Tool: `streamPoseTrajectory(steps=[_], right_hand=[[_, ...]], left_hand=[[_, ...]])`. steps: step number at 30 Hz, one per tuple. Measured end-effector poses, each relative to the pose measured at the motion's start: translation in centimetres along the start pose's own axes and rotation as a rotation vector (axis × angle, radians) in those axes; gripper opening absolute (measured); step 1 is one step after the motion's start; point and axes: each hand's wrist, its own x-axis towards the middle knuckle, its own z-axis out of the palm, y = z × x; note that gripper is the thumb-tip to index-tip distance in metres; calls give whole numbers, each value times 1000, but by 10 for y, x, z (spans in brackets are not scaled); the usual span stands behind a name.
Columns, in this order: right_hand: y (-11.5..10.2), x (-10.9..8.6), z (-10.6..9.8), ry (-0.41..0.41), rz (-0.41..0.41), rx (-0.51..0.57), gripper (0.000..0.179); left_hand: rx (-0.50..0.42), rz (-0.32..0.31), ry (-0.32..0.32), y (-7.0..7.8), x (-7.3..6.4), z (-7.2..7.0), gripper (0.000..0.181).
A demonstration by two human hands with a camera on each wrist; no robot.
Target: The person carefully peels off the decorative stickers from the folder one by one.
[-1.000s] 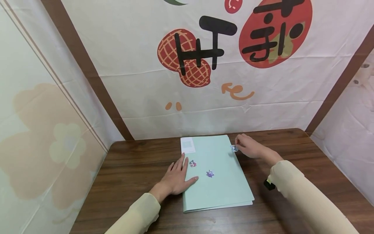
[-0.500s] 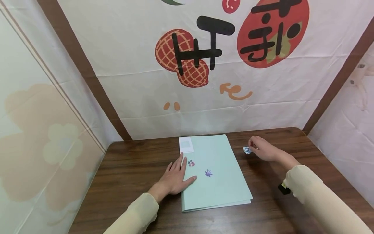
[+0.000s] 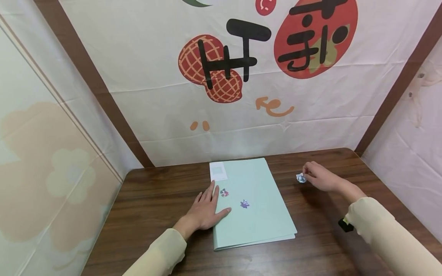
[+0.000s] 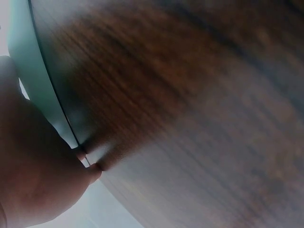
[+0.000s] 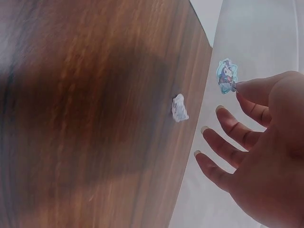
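"While you're watching the right hand [image 3: 321,177], can you see what it has hold of?"

"Yes, a small blue-edged sticker [image 5: 227,76], pinched by its rim between thumb and forefinger. The other three fingers are loosely bent and spread apart from it."

"Where is that sticker exactly?"

"To the right of the folder [image 3: 255,226], toward the far side of the table [image 3: 148,218]. I can't tell how high above the wood it is."

"Is anything else close to it?"

"A whitish piece [image 5: 180,108] shows against the wood in the right wrist view, apart from the fingers. Its details are too faint to make out."

"And the folder?"

"Pale green, near the middle, with a white label [image 3: 218,171] at its far left corner. A pink-and-white sticker [image 3: 224,193] sits near its left edge; a purple sticker [image 3: 244,204] lies slightly nearer and farther right."

"What's the left hand [image 3: 204,212] doing?"

"Resting on the folder's left edge rather than gripping, fingers straight and spread, thumb reaching onto the cover."

"And farther out?"

"A small black object [image 3: 345,225] with a yellow-green patch, on the right just beside the right sleeve [image 3: 386,232]. Beyond the table's far edge hangs a white cloth [image 3: 148,69], printed with a red peanut and black characters."
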Motion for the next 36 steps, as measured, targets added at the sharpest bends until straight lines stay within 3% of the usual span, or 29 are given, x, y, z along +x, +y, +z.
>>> streamPoseTrajectory(steps=[9,15,23,36], right_hand=[[15,-13,0,-2,28,-41,6],[24,-20,8,33,-11,-113,11],[24,-25,15,-32,176,-262,16],[23,-22,18,-27,182,-287,19]], left_hand=[[-6,0,1,-1,0,3,102],[-3,0,5,-2,2,3,102],[-12,12,2,-1,0,-1,101],[-23,12,2,-1,-1,-1,101]])
